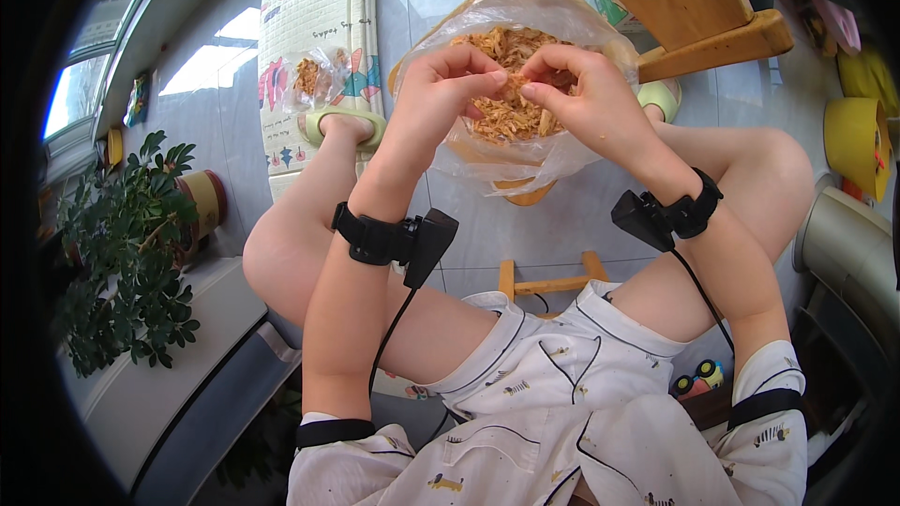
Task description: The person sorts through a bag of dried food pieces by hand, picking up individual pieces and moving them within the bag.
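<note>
A clear plastic bag (520,164) full of shredded orange-brown food (506,126) lies open on the seat of a wooden chair (525,195). Over the middle of that pile, my left hand (445,84) and my right hand (581,94) meet with their fingertips close together, both pinched on a small piece of the shreds (513,86). My fingers partly hide the piece between them.
A plastic bag of similar bits (309,80) lies on a printed padded mat (281,159) at left. A leafy potted plant (141,244) stands farther left, a yellow bucket (848,145) at right. The chair's backrest (703,28) rises behind the food; a toy vehicle (694,379) is below right.
</note>
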Demonstrator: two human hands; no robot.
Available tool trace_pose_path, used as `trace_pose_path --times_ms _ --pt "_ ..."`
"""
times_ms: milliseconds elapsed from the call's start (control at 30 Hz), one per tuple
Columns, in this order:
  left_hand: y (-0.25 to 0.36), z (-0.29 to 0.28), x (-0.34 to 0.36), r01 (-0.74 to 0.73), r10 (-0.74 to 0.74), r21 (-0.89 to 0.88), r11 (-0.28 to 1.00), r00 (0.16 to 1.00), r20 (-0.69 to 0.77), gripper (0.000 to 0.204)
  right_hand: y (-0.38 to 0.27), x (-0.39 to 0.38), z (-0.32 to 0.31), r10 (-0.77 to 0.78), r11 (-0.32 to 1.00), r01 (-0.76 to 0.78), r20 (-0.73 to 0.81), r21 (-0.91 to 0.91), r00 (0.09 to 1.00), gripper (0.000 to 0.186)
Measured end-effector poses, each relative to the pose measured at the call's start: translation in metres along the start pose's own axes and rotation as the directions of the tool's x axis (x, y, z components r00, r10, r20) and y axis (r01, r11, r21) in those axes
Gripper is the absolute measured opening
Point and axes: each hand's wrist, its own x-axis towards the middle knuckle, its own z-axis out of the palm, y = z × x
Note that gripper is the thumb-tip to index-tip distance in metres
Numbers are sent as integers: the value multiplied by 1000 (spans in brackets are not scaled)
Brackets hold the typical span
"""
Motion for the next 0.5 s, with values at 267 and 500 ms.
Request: trace_pose_path --times_ms 267,500 --pt "3 4 -3 15 -16 -52 999 1000 -22 25 2 4 -7 14 998 -12 -22 68 1000 13" --pt "-5 7 -2 -210 234 240 948 970 -72 18 1 3 -3 50 997 -50 -1 63 999 13"
